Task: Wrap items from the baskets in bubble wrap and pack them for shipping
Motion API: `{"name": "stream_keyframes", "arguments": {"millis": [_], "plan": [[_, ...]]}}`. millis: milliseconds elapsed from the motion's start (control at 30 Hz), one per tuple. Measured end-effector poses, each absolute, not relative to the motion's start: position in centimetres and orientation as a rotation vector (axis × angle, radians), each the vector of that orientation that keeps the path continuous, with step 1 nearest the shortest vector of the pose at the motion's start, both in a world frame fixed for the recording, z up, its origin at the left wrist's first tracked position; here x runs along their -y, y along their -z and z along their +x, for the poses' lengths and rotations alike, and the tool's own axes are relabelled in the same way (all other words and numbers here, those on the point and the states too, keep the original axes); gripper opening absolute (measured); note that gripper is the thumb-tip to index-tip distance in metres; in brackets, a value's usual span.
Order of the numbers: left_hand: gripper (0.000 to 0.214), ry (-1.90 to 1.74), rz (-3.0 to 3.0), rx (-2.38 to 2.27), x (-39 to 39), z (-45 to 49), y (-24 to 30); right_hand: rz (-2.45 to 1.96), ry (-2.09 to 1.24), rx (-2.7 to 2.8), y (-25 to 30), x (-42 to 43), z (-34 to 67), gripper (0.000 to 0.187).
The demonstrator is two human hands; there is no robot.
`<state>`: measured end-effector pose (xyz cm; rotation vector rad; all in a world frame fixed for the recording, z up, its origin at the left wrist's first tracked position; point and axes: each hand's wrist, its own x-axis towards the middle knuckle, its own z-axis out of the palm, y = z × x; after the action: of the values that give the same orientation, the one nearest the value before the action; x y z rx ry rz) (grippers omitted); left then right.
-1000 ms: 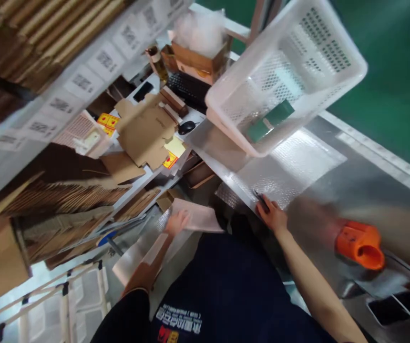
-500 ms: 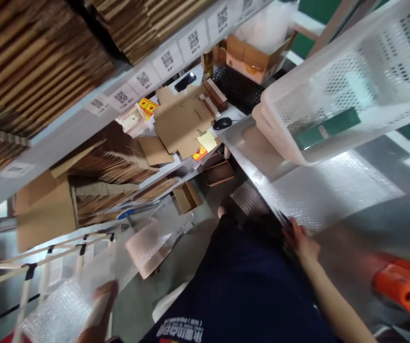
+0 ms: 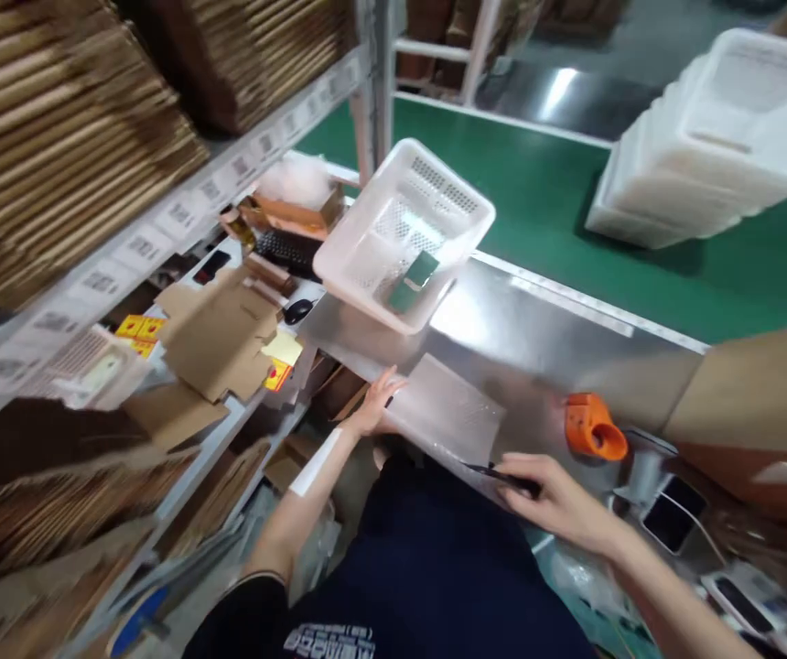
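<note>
A sheet of bubble wrap (image 3: 449, 414) lies flat on the steel table (image 3: 544, 339) in front of me. My left hand (image 3: 376, 403) rests on its left edge with fingers stretched out flat. My right hand (image 3: 558, 502) is closed on a thin black tool (image 3: 500, 473), perhaps a cutter or scissors, at the sheet's near right corner. A white plastic basket (image 3: 404, 233) stands beyond the sheet with a dark green box (image 3: 414, 279) inside it.
An orange tape dispenser (image 3: 592, 428) sits right of the sheet, with phones or scanners (image 3: 672, 513) nearer me. Flattened cardboard (image 3: 219, 334), a black mouse (image 3: 296, 311) and a keyboard (image 3: 287, 249) lie on the left shelf. Stacked white bins (image 3: 716, 137) stand on the green floor.
My left hand came up from low at the left with bubble wrap and now lies on the sheet on the table. The camera has tilted up; the right hand keeps its tool.
</note>
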<state>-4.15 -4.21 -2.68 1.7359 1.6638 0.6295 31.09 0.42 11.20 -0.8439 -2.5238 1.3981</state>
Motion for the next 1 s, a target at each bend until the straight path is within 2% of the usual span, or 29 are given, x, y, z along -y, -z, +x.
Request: {"name": "stream_keyframes", "arguments": {"millis": [100,200,333,467,633,700,833,900,1000], "plan": [[0.067,-0.705,1.606,-1.417,1.6,-3.0,0.6,-0.941,-1.262,2.422,-16.0,-5.4,35.0,0.036],[0.056,-0.712,1.282,-1.385,0.2,-0.5,0.7,-1.196,-1.041,2.31,-16.4,-14.0,37.9,0.032],[0.046,-0.84,1.077,-1.594,-2.1,4.1,3.4,-1.702,-0.871,2.289,-12.1,-26.2,38.1,0.023],[0.023,-0.726,1.103,-1.862,-4.2,8.0,6.3,-1.835,-0.865,2.512,-5.6,-33.0,35.5,0.022],[0.02,-0.222,1.277,-2.31,-4.3,10.8,7.8,-1.782,-0.896,2.575,1.1,-35.1,33.5,0.027],[0.03,-0.136,1.332,-2.442,-4.5,10.8,6.7,-1.77,-0.866,2.572,2.5,-35.1,33.4,0.029],[0.055,-0.269,1.454,-2.7,-8.0,8.3,1.0,-1.906,-0.8,2.193,3.7,-33.0,34.6,0.04],[0.054,-0.362,1.393,-2.799,-11.1,6.2,-2.6,-1.889,-0.86,1.899,4.3,-30.2,35.9,0.045],[0.047,-0.297,1.385,-2.907,-15.9,3.6,-6.9,-1.642,-1.016,1.671,6.4,-24.2,38.3,0.056]]}}
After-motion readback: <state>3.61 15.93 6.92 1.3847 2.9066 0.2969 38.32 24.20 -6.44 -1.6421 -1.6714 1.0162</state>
